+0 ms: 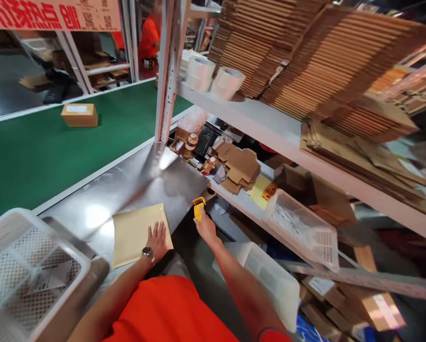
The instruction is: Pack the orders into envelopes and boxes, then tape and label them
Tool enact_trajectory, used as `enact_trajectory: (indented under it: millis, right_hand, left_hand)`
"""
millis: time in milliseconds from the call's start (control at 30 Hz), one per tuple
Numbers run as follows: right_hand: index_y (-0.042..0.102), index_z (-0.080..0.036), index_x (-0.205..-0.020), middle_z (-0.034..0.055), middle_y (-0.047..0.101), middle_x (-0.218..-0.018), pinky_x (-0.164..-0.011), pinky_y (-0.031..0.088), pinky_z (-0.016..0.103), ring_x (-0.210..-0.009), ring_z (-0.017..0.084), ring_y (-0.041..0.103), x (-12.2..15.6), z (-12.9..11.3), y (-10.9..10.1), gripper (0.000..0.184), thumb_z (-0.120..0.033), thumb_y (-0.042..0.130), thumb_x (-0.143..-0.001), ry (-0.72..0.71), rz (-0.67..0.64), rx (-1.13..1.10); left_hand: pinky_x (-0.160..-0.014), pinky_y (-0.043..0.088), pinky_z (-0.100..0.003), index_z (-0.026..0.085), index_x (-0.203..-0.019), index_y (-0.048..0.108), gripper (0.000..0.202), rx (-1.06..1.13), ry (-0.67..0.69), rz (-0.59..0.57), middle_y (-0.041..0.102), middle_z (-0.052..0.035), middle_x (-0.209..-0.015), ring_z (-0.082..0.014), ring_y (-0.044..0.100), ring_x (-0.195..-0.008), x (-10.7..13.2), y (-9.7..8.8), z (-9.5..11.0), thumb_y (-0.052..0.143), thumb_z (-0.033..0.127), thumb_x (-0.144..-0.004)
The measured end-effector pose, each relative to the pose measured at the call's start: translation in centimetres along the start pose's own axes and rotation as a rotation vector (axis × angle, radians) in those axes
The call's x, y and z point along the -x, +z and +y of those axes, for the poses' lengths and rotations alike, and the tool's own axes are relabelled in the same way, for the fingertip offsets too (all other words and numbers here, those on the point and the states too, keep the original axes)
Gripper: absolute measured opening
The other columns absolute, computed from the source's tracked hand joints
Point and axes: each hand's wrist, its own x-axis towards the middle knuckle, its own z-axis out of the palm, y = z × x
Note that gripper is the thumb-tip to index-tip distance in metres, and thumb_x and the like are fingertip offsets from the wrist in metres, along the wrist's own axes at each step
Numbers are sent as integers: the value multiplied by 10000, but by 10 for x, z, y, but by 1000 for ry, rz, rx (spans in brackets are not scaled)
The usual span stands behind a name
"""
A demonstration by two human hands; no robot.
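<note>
My left hand (157, 241), with a watch on its wrist, lies flat with fingers spread on a pale yellow padded envelope (134, 232). The envelope rests on the metal worktop (127, 185), near its front edge. To the right, past the worktop's edge, my right hand (206, 227) is closed round a yellow hand-held tool with a dark part at its front, which looks like a tape dispenser (198, 208). It is held in the air, apart from the envelope.
A white plastic basket (61, 251) stands at the left. Behind the worktop, a green conveyor (27, 156) carries a small carton (79, 115). On the right, a shelf (256, 118) bears tape rolls (228, 82) and stacked flat cartons (316, 57). Another basket (302, 230) sits lower.
</note>
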Motion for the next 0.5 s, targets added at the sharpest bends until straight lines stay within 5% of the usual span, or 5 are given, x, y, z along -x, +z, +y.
enact_trajectory:
  millis: [133,267,400,500]
  right_hand:
    - [386,-220,-1725,189,733,-1316,-1096,481,422,-1236,331,666,-73,-49,18,764,-171,609,-996,-174,-74,173]
    - [408,-171,-1711,221,708,-1321,-1141,456,449,-1291,335,610,-125,-68,17,726,-122,548,-1001,-284,-135,229]
    - [395,-158,-1711,284,568,-1544,-1208,420,526,-1453,396,503,-142,-79,9,727,-178,581,-1008,-316,-167,123]
    - [411,-162,-1681,251,582,-1570,-1199,478,498,-1432,348,564,-140,-107,22,631,-369,510,-1093,-225,-373,-198]
  left_hand:
    - [-1361,243,-758,149,-1690,486,817,1,-23,-33,329,-250,-1810,-508,222,-1697,-7,-17,9,705,259,-911]
    - [-1337,320,-735,105,-1705,432,756,0,33,-17,324,-259,-1801,-479,248,-1692,-4,-45,0,604,280,-990]
    - [-1358,367,-603,117,-1718,406,719,30,-33,73,346,-212,-1800,-372,296,-1699,10,-82,-17,512,169,-1010]
    - [-1374,367,-532,172,-1738,377,799,48,-41,118,394,-145,-1797,-287,360,-1687,26,-107,-25,484,63,-953]
